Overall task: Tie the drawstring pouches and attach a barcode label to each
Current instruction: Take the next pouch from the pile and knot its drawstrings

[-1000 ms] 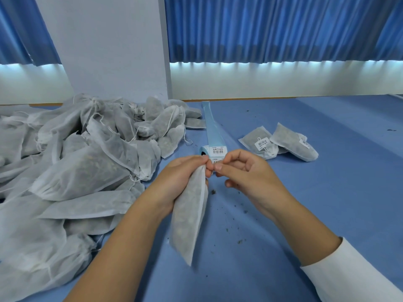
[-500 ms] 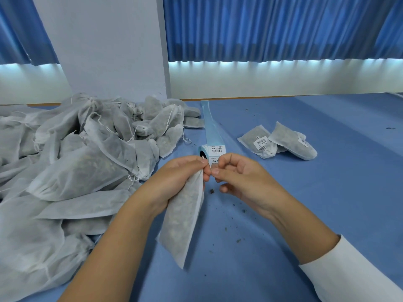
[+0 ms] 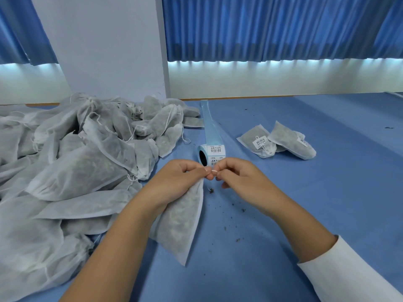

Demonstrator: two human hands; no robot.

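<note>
The pouch [image 3: 181, 219] in work hangs by its mouth from the left hand [image 3: 174, 182], just in front of the label roll [image 3: 210, 153]; whether its lower corner touches the blue table [image 3: 316, 214] cannot be told. The left fingers are curled and pinch the gathered neck. The right hand [image 3: 239, 179] meets them fingertip to fingertip and pinches a short white bit of drawstring [image 3: 214, 171]. The pouch appears light and limp: thin translucent fabric over a loose dry fill that probably shifts when tilted. Hold it at the neck, not the body, since crumbs on the table suggest the fill escapes. The string looks fine and likely slips, so pinch it close to the knot. Untied stock [image 3: 76, 171] lies left; two labelled pouches [image 3: 274, 140] lie far right.
</note>
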